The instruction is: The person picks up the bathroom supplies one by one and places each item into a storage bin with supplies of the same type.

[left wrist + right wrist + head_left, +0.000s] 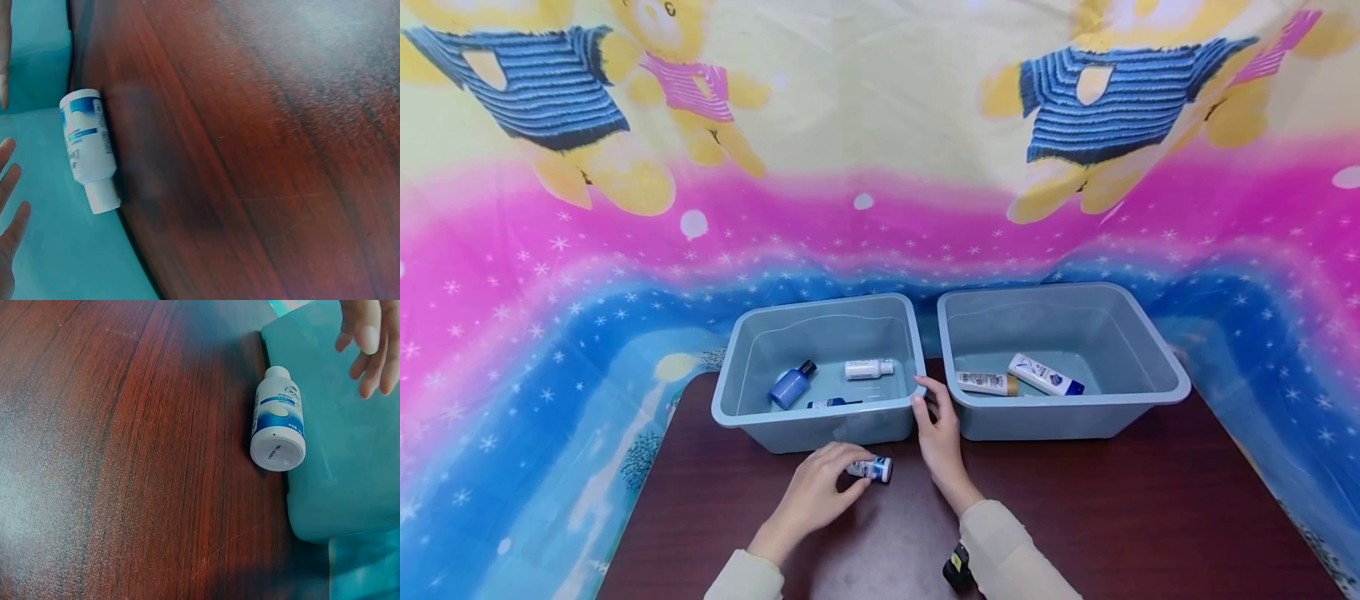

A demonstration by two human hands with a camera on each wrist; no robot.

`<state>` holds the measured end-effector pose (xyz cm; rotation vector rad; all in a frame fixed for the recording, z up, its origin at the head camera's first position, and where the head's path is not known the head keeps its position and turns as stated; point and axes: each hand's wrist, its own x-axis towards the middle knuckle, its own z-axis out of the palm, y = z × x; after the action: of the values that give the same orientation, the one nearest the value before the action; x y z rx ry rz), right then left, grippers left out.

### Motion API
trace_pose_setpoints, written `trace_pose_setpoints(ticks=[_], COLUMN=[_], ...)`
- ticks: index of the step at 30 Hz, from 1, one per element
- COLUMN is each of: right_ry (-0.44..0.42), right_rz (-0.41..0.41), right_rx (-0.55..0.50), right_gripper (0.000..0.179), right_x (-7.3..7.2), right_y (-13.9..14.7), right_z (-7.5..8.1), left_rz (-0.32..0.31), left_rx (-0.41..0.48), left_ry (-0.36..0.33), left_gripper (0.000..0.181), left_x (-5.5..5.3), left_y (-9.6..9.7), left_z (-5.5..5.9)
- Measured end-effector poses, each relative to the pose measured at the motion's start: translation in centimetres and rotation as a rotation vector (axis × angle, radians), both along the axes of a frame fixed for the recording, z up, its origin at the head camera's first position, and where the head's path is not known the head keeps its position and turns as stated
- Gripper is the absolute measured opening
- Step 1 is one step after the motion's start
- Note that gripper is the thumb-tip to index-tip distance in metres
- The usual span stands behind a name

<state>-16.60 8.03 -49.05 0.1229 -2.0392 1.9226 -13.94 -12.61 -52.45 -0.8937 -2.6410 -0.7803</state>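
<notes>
A small white-and-blue Dove bottle (883, 469) lies on its side on the table, along the left bin's front wall. Over it hovers my left hand (823, 487), fingers spread; both wrist views show a gap between the fingers (375, 356) and the bottle (278, 422). Its cap points left, and its base faces right. My right hand (942, 442) is raised at the front right corner of the left bin (820, 418), thumb and forefinger by the rim. In the left wrist view one straight finger (4, 50) of it shows; contact with the rim is unclear.
Inside the left bin are a blue bottle (792, 386), a white bottle (865, 368) and a dark blue one (829, 403). The right bin (1067, 400) contains two white bottles, one gold-capped (985, 383), one blue-capped (1041, 375). A printed cloth (850, 233) hangs behind the table (1112, 500).
</notes>
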Motion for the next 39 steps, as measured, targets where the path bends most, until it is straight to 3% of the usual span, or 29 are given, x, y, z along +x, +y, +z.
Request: trace_pose_setpoints(ticks=[8, 19, 29, 39], right_ry=[0.003, -0.002, 0.003, 0.006], right_rz=[0.0, 0.009, 0.008, 0.008], right_rx=[-0.003, -0.005, -0.012, -0.031], right_gripper=[0.035, 0.034, 0.034, 0.033], right_x=[-0.1, 0.0, 0.0, 0.0], right_y=[0.0, 0.0, 0.0, -0.1], right_z=[-0.2, -0.2, -0.2, -0.1], left_rz=[-0.004, 0.018, 0.033, 0.046], left_rx=[-0.07, -0.137, -0.145, -0.143], left_ry=[-0.069, -0.125, -0.205, -0.212], left_gripper=[0.034, 0.042, 0.047, 0.048], left_x=[-0.2, -1.3, -2.0, -2.6], left_y=[0.0, 0.3, 0.3, 0.2], left_z=[-0.9, -1.9, -2.7, -3.8])
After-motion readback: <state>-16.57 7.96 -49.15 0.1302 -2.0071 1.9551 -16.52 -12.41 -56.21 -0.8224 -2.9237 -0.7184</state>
